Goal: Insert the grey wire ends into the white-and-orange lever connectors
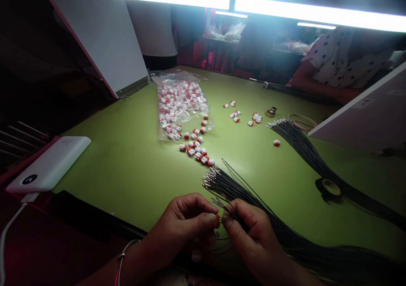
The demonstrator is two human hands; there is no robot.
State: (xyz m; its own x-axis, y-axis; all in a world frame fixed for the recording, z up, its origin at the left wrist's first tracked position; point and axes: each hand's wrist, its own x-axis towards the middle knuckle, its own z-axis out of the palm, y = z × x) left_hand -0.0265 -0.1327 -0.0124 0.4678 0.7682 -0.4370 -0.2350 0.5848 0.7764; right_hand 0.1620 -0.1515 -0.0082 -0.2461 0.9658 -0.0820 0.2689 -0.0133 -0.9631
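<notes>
Between thumb and fingers, my left hand [190, 220] pinches a small red connector [217, 221], mostly covered by the fingertips. Close beside it, my right hand [250, 224] is closed on several thin black wires [218, 201] with silvery tips. One wire seems to reach the connector; whether it sits inside I cannot tell. Just behind my hands lies a thick bundle of black wires [241, 193], metal terminals pointing left. Loose red-and-white connectors [198, 155] lie past those tips, spilling from a clear plastic bag [182, 104] full of them.
More connectors [236, 119] are scattered farther back. At right lie a second wire bundle [307, 151], a black tape roll [331, 187] and tan rings [301, 122]. A white power bank [49, 163] sits left. White panels [364, 104] flank the table [127, 163]; a person in a dotted shirt [336, 62] is opposite.
</notes>
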